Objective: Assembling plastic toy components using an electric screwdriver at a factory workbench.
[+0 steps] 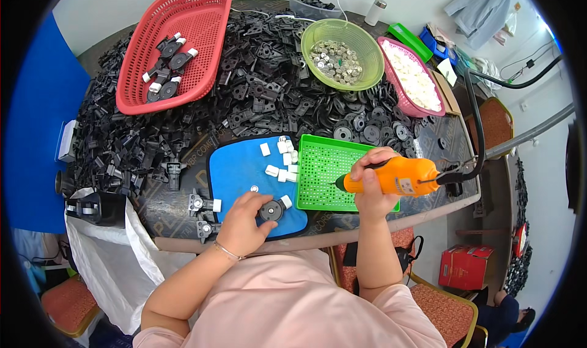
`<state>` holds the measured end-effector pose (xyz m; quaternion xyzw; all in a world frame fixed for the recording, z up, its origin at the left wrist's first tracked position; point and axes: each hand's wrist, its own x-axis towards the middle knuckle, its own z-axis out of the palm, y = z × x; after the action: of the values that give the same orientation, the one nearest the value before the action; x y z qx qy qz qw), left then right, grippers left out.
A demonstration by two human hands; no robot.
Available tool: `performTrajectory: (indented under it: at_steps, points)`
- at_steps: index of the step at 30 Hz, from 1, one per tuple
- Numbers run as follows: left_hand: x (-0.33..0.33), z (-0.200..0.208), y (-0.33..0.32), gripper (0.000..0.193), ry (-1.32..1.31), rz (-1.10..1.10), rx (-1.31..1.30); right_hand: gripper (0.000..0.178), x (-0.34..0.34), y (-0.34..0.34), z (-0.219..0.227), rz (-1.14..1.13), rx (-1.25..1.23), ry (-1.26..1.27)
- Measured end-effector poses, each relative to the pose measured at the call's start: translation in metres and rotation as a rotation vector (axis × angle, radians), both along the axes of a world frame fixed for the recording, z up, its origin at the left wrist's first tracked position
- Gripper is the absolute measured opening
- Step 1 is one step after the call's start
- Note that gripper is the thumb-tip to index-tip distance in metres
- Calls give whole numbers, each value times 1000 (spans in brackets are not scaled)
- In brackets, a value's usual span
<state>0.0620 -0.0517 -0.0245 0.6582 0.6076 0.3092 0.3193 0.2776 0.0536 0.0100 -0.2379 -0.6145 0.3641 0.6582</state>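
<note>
My right hand is wrapped round an orange electric screwdriver, whose dark tip points left over the green perforated tray. On the blue mat, my left hand curls its fingers and thumb about a black round wheel part. A white plastic cap sits at that part's upper right. A small round metal piece lies just above my left fingers. More loose white caps are scattered along the mat's right side. Two black assemblies rest left of the mat.
Black plastic parts heap across the table's back and left. A red basket holds several assemblies. A yellow-green basket holds metal pieces, a pink basket white ones. Black wheels pile behind the tray. A cable trails from the screwdriver.
</note>
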Motion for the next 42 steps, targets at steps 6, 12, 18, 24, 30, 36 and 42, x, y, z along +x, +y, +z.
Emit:
performTrajectory:
  at_steps: [6, 12, 18, 24, 30, 36, 42]
  points:
    - [-2, 2, 3, 46, -86, 21, -98, 20, -2, -1, 4, 7, -27, 3]
    - [-5, 1, 9, 46, -61, 0, -76, 19, -3, -2, 3, -9, -68, 43]
    - [-5, -5, 10, 47, -26, -11, 24, 17, -2, -1, 6, 45, -133, 56]
    - [-4, -7, 9, 47, -46, 8, 38, 23, -12, -14, 40, 133, -62, 228]
    - [-2, -12, 9, 50, -35, -21, 123, 29, -55, -39, 35, 365, -90, 51]
    - [-6, -17, 10, 50, -34, -73, 100, 26, -73, -40, 19, 473, -101, -93]
    - [-5, -26, 12, 48, -46, -72, 76, 22, -73, -35, 19, 579, -46, -273]
